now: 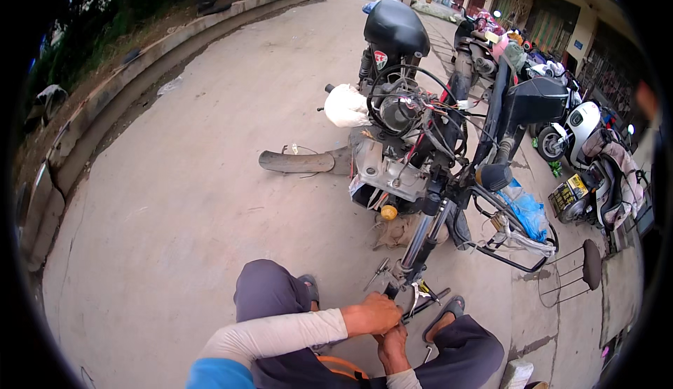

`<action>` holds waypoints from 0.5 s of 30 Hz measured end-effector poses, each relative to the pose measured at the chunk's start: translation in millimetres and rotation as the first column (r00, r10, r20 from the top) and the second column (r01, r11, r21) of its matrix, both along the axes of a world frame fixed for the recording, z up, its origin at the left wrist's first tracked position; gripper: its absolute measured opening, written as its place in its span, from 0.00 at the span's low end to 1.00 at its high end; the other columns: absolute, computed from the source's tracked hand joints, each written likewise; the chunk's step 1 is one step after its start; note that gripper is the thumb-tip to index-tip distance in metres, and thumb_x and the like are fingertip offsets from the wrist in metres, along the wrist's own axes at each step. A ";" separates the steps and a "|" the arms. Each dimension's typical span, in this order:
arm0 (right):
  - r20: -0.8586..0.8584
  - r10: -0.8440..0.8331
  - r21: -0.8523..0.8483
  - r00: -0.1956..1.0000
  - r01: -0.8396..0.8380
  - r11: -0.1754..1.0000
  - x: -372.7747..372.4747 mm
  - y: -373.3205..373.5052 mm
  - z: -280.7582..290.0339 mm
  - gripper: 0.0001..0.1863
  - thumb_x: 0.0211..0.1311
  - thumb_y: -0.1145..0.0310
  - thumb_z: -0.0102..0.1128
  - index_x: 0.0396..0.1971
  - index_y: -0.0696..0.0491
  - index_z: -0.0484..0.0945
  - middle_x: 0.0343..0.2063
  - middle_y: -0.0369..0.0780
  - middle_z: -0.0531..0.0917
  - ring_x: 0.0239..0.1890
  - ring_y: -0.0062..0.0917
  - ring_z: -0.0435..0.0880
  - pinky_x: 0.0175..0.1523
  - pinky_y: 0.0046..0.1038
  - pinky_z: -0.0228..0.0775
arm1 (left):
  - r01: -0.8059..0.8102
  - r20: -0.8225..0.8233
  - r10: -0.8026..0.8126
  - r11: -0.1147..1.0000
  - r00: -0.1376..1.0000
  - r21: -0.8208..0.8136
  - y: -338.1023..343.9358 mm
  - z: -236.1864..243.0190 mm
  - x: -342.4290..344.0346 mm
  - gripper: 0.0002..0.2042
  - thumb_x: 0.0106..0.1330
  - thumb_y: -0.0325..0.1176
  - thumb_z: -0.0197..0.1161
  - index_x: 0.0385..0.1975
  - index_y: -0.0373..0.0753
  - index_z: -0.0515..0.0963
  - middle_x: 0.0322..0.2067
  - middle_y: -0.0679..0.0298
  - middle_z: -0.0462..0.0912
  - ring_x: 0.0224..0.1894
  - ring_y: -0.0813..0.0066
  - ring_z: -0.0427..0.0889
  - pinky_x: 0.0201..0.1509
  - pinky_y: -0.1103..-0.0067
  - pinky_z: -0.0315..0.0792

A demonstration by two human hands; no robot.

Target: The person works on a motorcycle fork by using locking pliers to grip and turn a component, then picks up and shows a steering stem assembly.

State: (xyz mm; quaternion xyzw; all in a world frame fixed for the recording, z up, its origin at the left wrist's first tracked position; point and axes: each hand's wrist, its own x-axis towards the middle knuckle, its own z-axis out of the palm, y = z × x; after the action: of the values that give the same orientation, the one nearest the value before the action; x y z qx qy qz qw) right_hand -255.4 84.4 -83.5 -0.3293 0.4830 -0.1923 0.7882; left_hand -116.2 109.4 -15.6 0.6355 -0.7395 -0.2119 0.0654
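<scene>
A partly stripped motorcycle stands in front of me, its fork slanting down toward my hands. No front wheel shows between the fork legs. My left hand reaches across from the left, fingers closed, right beside the fork's lower end. Just below it my right hand is also closed, its fingers meeting the left ones. Whatever they pinch is hidden by the fingers. Hand tools, among them a yellow-handled one, lie on the ground by the fork. Loose wiring hangs about the headlamp housing.
A dark curved mudguard sticks out left of the motorcycle. At right are a blue plastic bag on a black tube frame, a stool and parked scooters. A concrete kerb curves along the left. An orange round object sits between my legs.
</scene>
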 end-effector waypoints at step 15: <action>0.368 -0.224 -0.235 0.903 0.323 0.917 -58.5 -32.1 114.5 0.36 0.72 0.48 0.51 0.65 0.65 0.62 0.62 0.50 0.72 0.64 0.40 0.72 0.68 0.38 0.64 | 0.107 -0.641 -0.109 0.993 0.760 -0.042 -44.7 42.3 16.0 0.22 0.72 0.46 0.53 0.48 0.30 0.78 0.45 0.48 0.84 0.49 0.56 0.83 0.51 0.68 0.76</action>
State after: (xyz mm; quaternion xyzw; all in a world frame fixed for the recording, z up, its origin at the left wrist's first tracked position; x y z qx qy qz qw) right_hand -313.9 52.3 31.0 -0.3320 0.3508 -0.4237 0.7663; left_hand -100.2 64.7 26.7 0.4811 -0.7081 -0.4189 0.3029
